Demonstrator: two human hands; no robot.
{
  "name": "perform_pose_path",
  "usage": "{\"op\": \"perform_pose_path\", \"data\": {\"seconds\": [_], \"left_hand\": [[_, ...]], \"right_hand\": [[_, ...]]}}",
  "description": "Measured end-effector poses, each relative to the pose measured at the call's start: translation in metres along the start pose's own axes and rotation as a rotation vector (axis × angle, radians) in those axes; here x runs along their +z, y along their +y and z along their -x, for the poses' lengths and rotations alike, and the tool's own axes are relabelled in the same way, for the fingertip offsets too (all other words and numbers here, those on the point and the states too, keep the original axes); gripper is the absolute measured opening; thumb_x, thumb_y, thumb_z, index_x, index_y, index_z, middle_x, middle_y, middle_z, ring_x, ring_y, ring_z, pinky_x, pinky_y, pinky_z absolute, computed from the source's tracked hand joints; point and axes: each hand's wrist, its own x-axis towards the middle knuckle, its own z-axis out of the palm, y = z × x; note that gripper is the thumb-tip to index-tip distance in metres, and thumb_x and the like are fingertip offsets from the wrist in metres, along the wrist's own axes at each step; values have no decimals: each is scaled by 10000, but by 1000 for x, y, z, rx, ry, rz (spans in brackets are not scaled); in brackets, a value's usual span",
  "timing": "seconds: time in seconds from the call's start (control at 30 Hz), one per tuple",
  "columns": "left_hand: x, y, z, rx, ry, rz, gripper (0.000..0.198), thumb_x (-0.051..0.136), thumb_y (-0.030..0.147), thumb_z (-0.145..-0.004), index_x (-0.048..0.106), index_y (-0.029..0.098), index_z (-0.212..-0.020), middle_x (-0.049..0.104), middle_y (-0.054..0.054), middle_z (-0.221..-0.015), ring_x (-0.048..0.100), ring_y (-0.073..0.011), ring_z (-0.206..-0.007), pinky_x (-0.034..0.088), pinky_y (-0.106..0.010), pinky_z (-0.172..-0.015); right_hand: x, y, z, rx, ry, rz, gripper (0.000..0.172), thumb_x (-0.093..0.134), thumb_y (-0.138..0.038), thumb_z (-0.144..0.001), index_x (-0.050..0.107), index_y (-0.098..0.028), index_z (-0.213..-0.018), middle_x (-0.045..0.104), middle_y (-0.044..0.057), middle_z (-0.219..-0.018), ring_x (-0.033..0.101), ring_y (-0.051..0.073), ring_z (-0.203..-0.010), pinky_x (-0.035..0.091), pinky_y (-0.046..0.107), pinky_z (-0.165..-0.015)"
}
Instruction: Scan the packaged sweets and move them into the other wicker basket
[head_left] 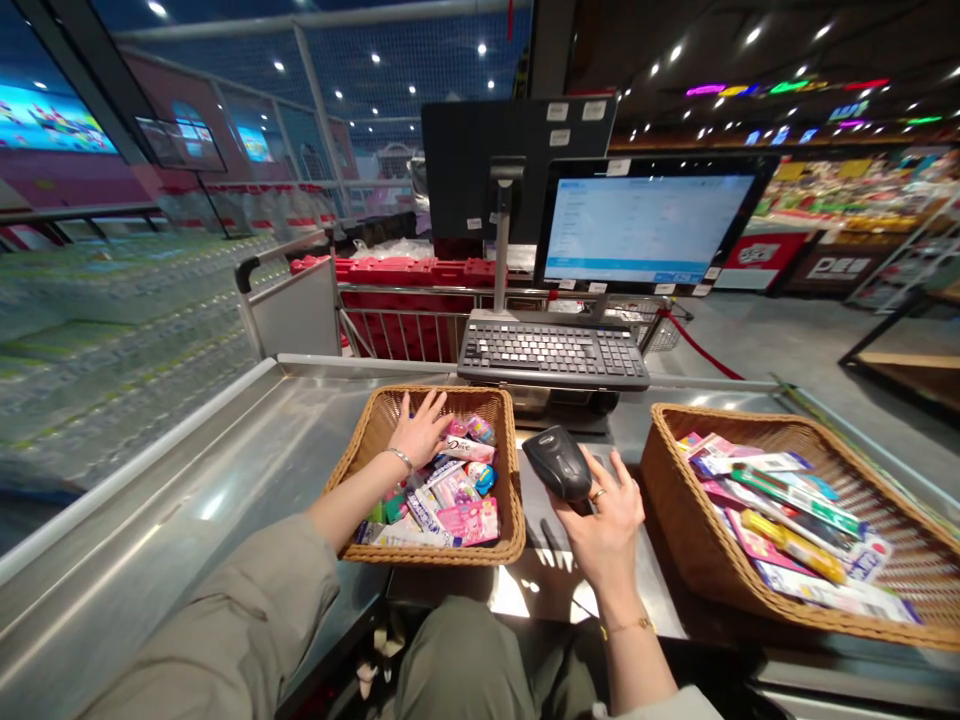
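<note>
My left hand (421, 428) is over the back of the left wicker basket (517, 500), fingers spread, beside a white Dove pack (470, 448). Small packaged goods fill that basket, among them a pink package (471, 520) and a round blue item (481, 477). In my right hand (606, 515) is a black barcode scanner (559, 462), held between the two baskets with its head towards the left one. A second wicker basket (679, 520) at the right holds several long packs, including a green one (796, 500) and a yellow tube (792, 546).
A keyboard (553, 352) stands behind the baskets, below a lit monitor (646, 225). The metal counter (225, 500) has a raised rim. Beyond it are a shopping cart (397, 330) with red items and stacked bottles (112, 370) at left.
</note>
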Motion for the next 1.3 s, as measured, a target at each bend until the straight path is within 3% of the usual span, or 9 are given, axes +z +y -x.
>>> {"op": "perform_pose_path", "data": {"seconds": [0.4, 0.57, 0.73, 0.93, 1.07, 1.3], "left_hand": [[25, -8, -14, 122, 55, -33, 443, 564, 435, -916, 588, 237, -1312, 332, -151, -1573, 239, -307, -1483, 22, -655, -1176], [44, -7, -18, 197, 66, -33, 383, 409, 337, -997, 563, 220, -1327, 476, -90, -1498, 321, -248, -1455, 123, -547, -1214], [58, -2, -20, 184, 49, -31, 401, 372, 330, -1009, 534, 182, -1345, 605, -106, -1371, 467, -250, -1363, 199, -545, -1193], [56, 5, -19, 166, 72, -65, 311, 376, 272, -1007, 622, 189, -1179, 714, -85, -1116, 514, -255, -1317, 116, -589, -1205], [51, 7, -17, 178, 73, -86, 277, 382, 213, -996, 656, 177, -1022, 705, -85, -1137, 529, -254, -1298, 97, -608, -1205], [36, 2, -11, 215, 62, -113, 309, 409, 136, -943, 650, 223, -1114, 711, -51, -1152, 581, -257, -1216, 10, -669, -1179]], "right_hand": [[4, 3, -1, -33, 7, -2, 164, 681, -380, -794, 696, -225, -845, 686, 76, -1225, 439, 338, -1347, 334, 613, -1066], [6, 3, 0, -49, 19, -1, 163, 685, -379, -793, 690, -222, -838, 688, 83, -1221, 448, 349, -1340, 352, 621, -1048], [6, 3, 0, -45, 17, -3, 144, 677, -362, -797, 688, -225, -840, 687, 75, -1223, 444, 348, -1345, 345, 624, -1051], [6, 3, -1, -40, 13, 1, 157, 678, -378, -796, 694, -225, -826, 689, 75, -1218, 444, 352, -1343, 337, 629, -1054], [6, 4, 0, -45, 16, -3, 175, 677, -393, -799, 692, -220, -818, 692, 80, -1214, 450, 352, -1339, 343, 626, -1051], [5, 6, 1, -38, 11, 3, 191, 678, -410, -796, 693, -222, -819, 687, 80, -1223, 446, 352, -1340, 331, 632, -1055]]}}
